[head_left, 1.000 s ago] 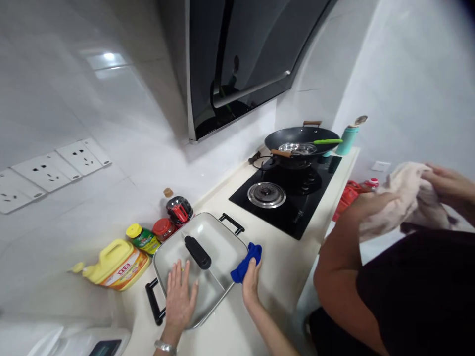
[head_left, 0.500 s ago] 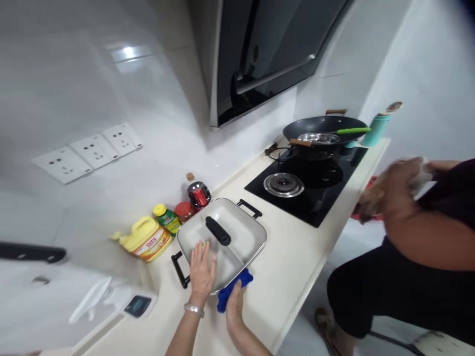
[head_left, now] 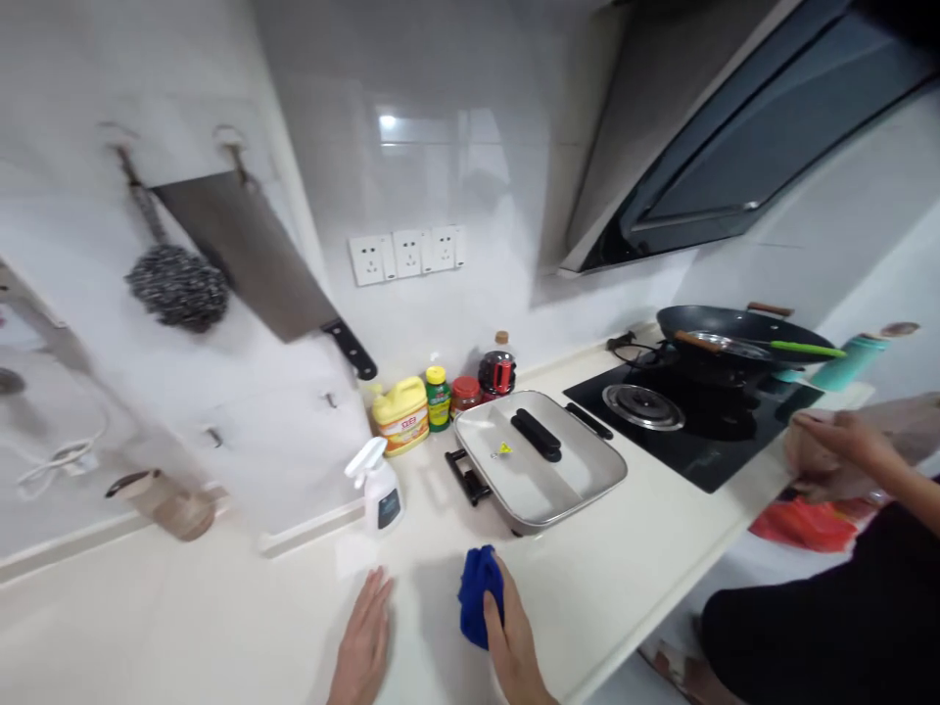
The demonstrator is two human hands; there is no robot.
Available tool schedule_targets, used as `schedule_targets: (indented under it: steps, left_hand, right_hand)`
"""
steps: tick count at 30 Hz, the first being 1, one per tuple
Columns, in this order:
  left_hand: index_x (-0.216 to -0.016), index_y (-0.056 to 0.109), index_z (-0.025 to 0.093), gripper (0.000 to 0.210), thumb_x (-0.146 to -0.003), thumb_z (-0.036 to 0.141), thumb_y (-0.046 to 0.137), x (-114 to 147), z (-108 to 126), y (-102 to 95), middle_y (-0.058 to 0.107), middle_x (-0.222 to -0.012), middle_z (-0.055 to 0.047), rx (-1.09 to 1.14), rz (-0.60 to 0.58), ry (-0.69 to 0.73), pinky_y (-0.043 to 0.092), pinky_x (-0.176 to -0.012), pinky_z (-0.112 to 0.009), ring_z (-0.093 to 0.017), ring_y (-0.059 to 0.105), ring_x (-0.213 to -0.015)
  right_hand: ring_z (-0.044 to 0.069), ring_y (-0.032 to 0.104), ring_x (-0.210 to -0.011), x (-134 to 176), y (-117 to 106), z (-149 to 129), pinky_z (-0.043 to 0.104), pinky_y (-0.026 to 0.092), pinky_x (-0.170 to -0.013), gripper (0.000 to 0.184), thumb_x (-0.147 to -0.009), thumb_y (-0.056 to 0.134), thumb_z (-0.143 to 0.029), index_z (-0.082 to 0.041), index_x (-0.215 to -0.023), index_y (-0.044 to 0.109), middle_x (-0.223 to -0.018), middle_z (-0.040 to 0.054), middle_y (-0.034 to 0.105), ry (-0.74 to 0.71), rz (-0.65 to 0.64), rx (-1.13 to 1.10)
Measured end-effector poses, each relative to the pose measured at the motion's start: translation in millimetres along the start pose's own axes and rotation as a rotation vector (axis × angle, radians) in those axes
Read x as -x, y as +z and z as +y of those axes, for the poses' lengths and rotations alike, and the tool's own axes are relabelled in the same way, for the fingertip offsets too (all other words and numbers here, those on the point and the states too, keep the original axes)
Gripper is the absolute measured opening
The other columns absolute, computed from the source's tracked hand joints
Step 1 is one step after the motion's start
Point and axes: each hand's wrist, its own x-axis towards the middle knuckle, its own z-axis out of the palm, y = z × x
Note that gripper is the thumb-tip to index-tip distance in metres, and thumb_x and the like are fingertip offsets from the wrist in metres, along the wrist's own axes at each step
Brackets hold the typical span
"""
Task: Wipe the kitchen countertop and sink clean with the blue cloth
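Observation:
My right hand (head_left: 512,627) grips a crumpled blue cloth (head_left: 479,595) over the white counter (head_left: 433,636). To its left, my left hand (head_left: 362,636) holds nothing, its fingers stretched out, nearest to the white spray bottle (head_left: 381,497). Just beyond both hands stands a square pan with a glass lid (head_left: 587,465), apart from them. The lid has a black handle (head_left: 536,435) and a small yellow sticker (head_left: 502,450). Black side handles (head_left: 468,477) stick out from the pan.
A yellow jug (head_left: 402,419), green bottle (head_left: 438,401) and red-lidded jar (head_left: 465,395) line the wall. Right of the pan is a black cooktop (head_left: 705,431) with a wok (head_left: 734,328). A cleaver (head_left: 250,250) hangs at left. Another person's hand (head_left: 844,436) holds a bag at right.
My left hand has left the pan lid and moved left over the counter. My right hand has drawn the blue cloth away from the pan's edge. The view has turned left.

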Motion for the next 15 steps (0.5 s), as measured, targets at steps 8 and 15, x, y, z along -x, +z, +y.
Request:
schedule_targets:
  steps: [8, 15]
  left_hand:
    - [-0.148, 0.042, 0.031, 0.053, -0.096, 0.03, 0.045, 80.1, -117.5, -25.8, 0.04, -0.158, -0.009, -0.294, 0.263, -0.044, 0.047, -0.111, -0.06, -0.032, 0.034, -0.147]
    - [-0.156, 0.018, 0.037, 0.068, -0.094, 0.027, 0.043, 82.1, -116.9, -7.3, 0.032, -0.162, -0.008, -0.333, 0.281, -0.102, 0.049, -0.109, -0.059, -0.032, 0.034, -0.147]
  right_hand:
    - [0.04, 0.037, -0.143, 33.8, 27.7, 19.9, 0.062, 0.043, -0.108, 0.072, -0.09, 0.055, -0.034, -0.031, -0.157, 0.028, -0.16, 0.0081, 0.033, -0.597, -0.166, 0.768]
    - [0.035, 0.038, -0.144, -49.9, 65.4, 10.1, 0.055, 0.04, -0.112, 0.067, -0.088, 0.049, -0.025, -0.03, -0.154, 0.037, -0.16, 0.0053, 0.035, -0.58, -0.257, 0.845]
